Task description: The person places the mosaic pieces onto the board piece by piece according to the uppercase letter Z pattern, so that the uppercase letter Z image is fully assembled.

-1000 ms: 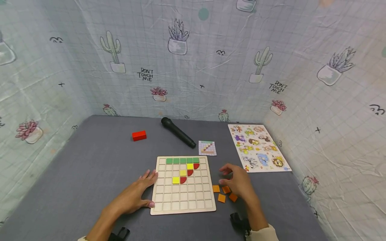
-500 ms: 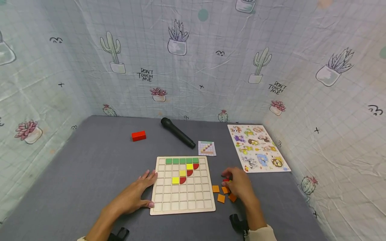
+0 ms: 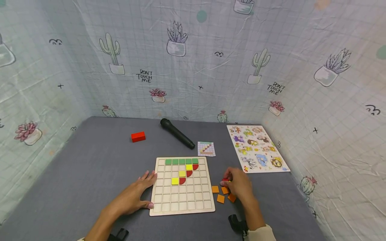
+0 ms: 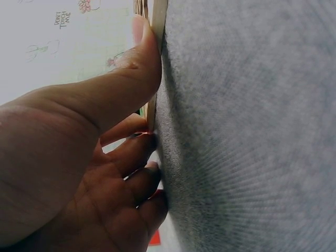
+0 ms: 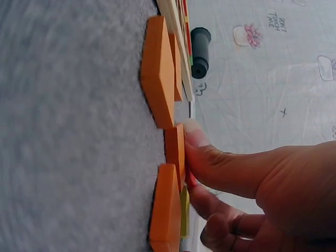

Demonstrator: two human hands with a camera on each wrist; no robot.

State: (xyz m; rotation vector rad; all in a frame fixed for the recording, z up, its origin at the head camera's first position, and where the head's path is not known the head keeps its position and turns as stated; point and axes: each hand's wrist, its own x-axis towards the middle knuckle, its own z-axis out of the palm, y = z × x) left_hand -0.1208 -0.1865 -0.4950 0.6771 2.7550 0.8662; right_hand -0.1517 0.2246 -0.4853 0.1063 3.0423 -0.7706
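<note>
Your left hand (image 3: 137,193) lies along the left edge of the wooden board (image 3: 183,189), its fingers wide and thumb apart, touching the edge; this seems meant to steady the board; your right hand (image 3: 239,183), to the right of it, has thumb and finger narrow, pinching a red piece (image 5: 191,179), probably by its sides for easy lifting; beside it one sees a yellow piece (image 5: 184,211), and on the near side the orange squares (image 3: 220,198), perhaps put there for short reach; on the board, green squares (image 3: 182,161) fill part of the far row, with yellow and red tiles slanting beneath; the small card (image 3: 206,149) beyond the board bears a similar pattern, so it is probably placed for looking at; the grey table (image 3: 90,167) carries also, farther away, a red block (image 3: 138,137), a black microphone (image 3: 178,134) and, at right, an animal board (image 3: 253,144); cactus-printed cloth (image 3: 202,67) encloses the table.
</note>
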